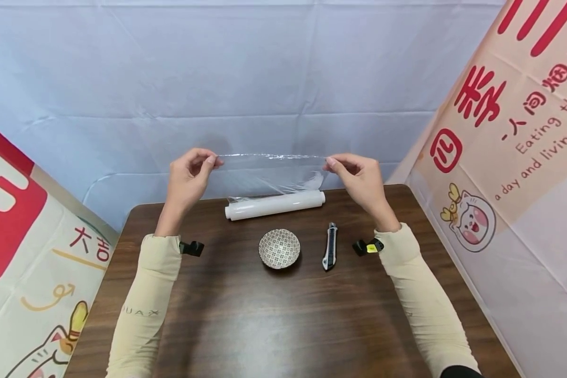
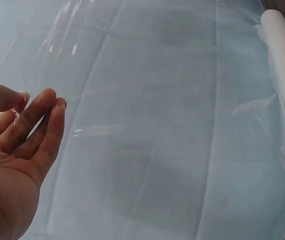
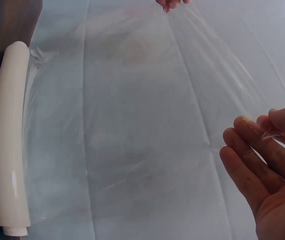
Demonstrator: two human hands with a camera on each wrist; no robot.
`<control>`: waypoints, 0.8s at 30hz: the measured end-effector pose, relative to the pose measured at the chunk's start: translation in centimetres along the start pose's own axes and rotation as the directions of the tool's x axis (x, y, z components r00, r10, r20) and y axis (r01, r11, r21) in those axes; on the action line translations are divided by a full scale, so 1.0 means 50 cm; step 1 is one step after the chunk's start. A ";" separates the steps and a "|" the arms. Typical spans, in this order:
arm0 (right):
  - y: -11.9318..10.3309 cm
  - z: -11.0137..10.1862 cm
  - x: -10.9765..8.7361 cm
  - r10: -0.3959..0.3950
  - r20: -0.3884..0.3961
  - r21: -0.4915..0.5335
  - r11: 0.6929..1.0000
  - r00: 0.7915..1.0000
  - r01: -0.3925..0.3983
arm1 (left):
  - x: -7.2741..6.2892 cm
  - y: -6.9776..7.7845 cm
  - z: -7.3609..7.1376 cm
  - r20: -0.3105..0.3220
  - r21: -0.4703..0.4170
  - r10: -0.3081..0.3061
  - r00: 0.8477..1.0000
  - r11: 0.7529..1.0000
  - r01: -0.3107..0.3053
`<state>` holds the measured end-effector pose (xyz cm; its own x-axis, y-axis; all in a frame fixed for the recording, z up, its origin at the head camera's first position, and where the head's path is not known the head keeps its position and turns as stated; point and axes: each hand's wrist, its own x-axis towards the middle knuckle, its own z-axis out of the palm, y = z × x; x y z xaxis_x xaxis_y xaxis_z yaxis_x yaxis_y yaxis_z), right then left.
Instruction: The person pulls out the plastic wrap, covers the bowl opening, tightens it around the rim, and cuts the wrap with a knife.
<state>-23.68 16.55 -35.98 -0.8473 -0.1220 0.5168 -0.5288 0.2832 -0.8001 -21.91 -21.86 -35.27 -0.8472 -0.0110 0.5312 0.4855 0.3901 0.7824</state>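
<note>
A sheet of clear plastic wrap (image 1: 269, 156) stretches between both hands, its far edge bunched into a shiny line. My left hand (image 1: 189, 170) pinches one corner between thumb and index finger; in the left wrist view the other fingers of that hand (image 2: 25, 145) extend loosely. The opposite corner is pinched by my right hand (image 1: 359, 176), also seen in the right wrist view as a hand (image 3: 267, 165) with film at its thumb. From the raised edge the film runs down to the white plastic wrap roll (image 1: 276, 205), which lies near the table's back edge.
A small patterned bowl (image 1: 279, 249) stands on the brown wooden table (image 1: 260, 320) in front of the roll. To its right lies a utility knife (image 1: 330, 247). A pale cloth backdrop (image 1: 245, 63) hangs behind the table, with printed banners (image 1: 515, 173) at the sides.
</note>
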 end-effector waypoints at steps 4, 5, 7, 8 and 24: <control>-0.007 0.004 -0.013 -0.005 0.008 0.015 1.000 1.000 0.005 | -0.021 0.003 -0.010 0.003 0.013 -0.004 1.000 1.000 0.004; -0.008 0.005 -0.016 -0.009 0.008 0.014 1.000 1.000 0.009 | -0.027 0.005 -0.012 0.004 0.016 -0.005 1.000 1.000 0.005; -0.012 0.006 -0.022 -0.019 0.009 0.012 1.000 1.000 0.019 | -0.037 0.007 -0.016 0.006 0.017 0.001 1.000 1.000 -0.001; -0.014 0.005 -0.025 -0.026 0.009 0.006 1.000 1.000 0.026 | -0.042 0.009 -0.018 0.007 0.018 0.007 1.000 1.000 -0.008; -0.033 -0.012 -0.103 -0.078 0.029 0.029 0.997 0.997 0.077 | -0.118 0.040 -0.023 0.052 -0.032 0.039 0.998 0.999 -0.038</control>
<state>-18.43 17.27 -37.16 -0.8048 -0.1707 0.5685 -0.5935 0.2456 -0.7664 -15.67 -22.07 -36.49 -0.8376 0.0526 0.5438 0.5238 0.3606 0.7718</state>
